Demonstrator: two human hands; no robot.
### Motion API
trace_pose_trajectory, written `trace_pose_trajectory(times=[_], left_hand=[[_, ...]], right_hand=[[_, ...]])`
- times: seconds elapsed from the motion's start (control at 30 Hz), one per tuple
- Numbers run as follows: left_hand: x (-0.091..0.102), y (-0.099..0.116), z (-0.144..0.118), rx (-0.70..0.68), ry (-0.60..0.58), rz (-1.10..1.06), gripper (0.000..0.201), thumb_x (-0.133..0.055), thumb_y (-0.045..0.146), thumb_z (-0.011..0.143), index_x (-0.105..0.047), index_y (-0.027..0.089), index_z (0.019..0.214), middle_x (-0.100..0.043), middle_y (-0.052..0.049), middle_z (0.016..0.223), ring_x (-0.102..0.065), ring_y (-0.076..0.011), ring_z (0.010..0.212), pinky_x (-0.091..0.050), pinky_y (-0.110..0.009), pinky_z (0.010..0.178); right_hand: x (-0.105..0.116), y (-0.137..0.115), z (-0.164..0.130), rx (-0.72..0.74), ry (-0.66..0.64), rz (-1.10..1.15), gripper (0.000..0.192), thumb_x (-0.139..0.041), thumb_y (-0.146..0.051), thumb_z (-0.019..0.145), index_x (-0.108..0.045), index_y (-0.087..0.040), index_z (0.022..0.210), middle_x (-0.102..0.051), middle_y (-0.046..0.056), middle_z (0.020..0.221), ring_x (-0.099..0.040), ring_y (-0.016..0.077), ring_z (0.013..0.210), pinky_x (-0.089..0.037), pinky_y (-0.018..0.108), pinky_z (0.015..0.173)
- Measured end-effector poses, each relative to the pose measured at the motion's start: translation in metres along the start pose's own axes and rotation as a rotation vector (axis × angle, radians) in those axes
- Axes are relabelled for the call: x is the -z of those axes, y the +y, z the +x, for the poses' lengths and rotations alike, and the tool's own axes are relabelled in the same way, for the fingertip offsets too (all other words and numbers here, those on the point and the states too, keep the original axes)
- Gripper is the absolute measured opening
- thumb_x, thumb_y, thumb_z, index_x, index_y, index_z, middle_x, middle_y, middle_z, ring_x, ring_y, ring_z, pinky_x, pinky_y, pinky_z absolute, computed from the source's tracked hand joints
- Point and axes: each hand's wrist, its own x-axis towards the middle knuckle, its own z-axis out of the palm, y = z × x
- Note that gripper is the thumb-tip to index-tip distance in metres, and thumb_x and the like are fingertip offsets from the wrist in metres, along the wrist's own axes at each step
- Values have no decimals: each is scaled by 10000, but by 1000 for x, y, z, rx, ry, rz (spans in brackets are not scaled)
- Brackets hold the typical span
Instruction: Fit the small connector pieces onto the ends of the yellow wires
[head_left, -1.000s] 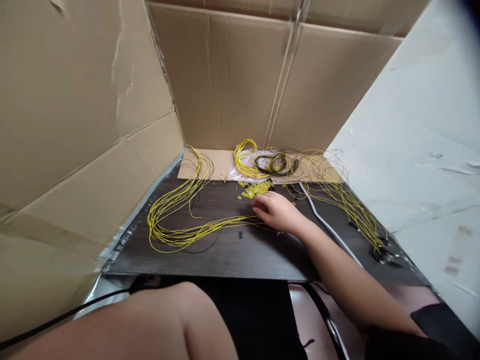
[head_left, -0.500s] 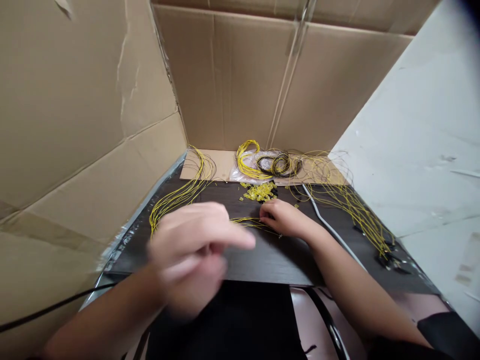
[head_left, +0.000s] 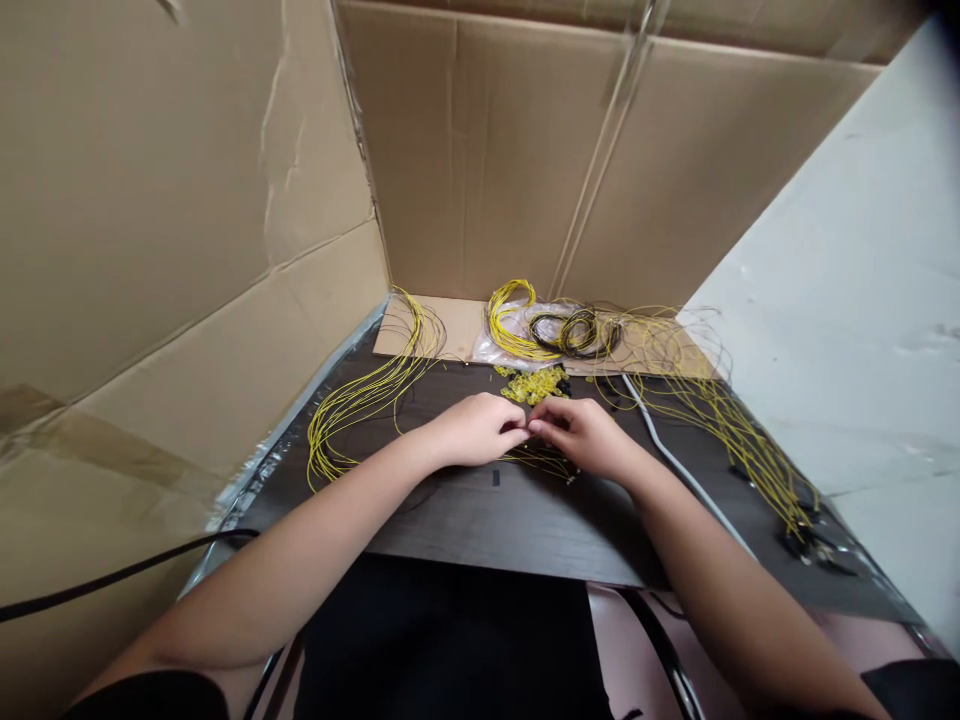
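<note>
My left hand (head_left: 484, 430) and my right hand (head_left: 579, 432) meet fingertip to fingertip over the dark table. Both are closed in a pinch, and whatever sits between the fingertips is too small to make out. Just beyond them lies a pile of small yellow pieces (head_left: 534, 385), with some black ones at its right edge. Beneath the hands runs a bundle of thin yellow wires (head_left: 544, 460), its ends showing below my right hand. To the left, more yellow wires (head_left: 330, 430) curve in a loose bunch toward the back.
Coiled yellow wire (head_left: 499, 320) and a black coil (head_left: 577, 332) rest on a plastic bag at the back. Yellow wires with black ends (head_left: 799, 530) spread at the right. A white cable (head_left: 675, 470) crosses the table (head_left: 450, 525). Cardboard walls (head_left: 510, 160) stand behind and left.
My left hand, blurred and raised near the camera before, has moved forward and down to meet my right hand. My right hand stays over the wires by the pile. The view has shifted slightly.
</note>
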Motion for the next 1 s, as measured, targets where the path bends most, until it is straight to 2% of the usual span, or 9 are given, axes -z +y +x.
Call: trace_pose_trajectory(times=[0.2,0.3,0.5,0.73,0.87,1.0], left_hand=[[-8,-6,-10,-17,-11,-64,221,-579,370,919,-679,173,933,-664,-16,833,-576,-129,697,-372,-230,623],[-10,-12,-18,-5,11,-49,175,-583,327,916,-684,183,919,-649,-15,843,-563,-131,706,-360,-237,635],[-5,-12,-20,7,36,-56,255,-517,353,964,-677,179,868,-631,-15,811,-560,-127,692,-355,-244,639],[-2,-9,-20,-4,63,-99,325,-449,357,1002,-649,166,833,-618,-12,802,-556,-122,720,-370,-244,675],[-2,-8,-19,30,83,-273,278,-494,362,975,-607,164,814,-580,6,766,-506,-118,693,-349,-245,660],[-3,-4,-18,93,66,-501,277,-467,384,980,-579,166,850,-529,31,713,-461,-102,647,-344,-229,626]], right_hand=[[2,2,0,-79,46,118,314,-521,-446,948,-649,-177,849,-604,-8,695,-517,116,644,-381,232,609],[2,5,1,-122,53,181,335,-520,-471,941,-655,-173,870,-583,-7,661,-511,121,615,-375,237,583],[2,8,2,-151,60,385,292,-520,-429,924,-654,-170,919,-577,-2,689,-520,117,613,-409,237,579],[4,5,2,-86,99,579,179,-591,-333,876,-661,-182,942,-603,6,789,-528,105,664,-448,241,641],[0,1,0,-29,117,656,202,-638,-371,890,-644,-198,993,-612,17,871,-547,104,704,-457,229,620],[-5,-5,-1,13,76,697,215,-668,-362,892,-637,-194,1022,-610,10,848,-532,89,691,-447,210,604]])
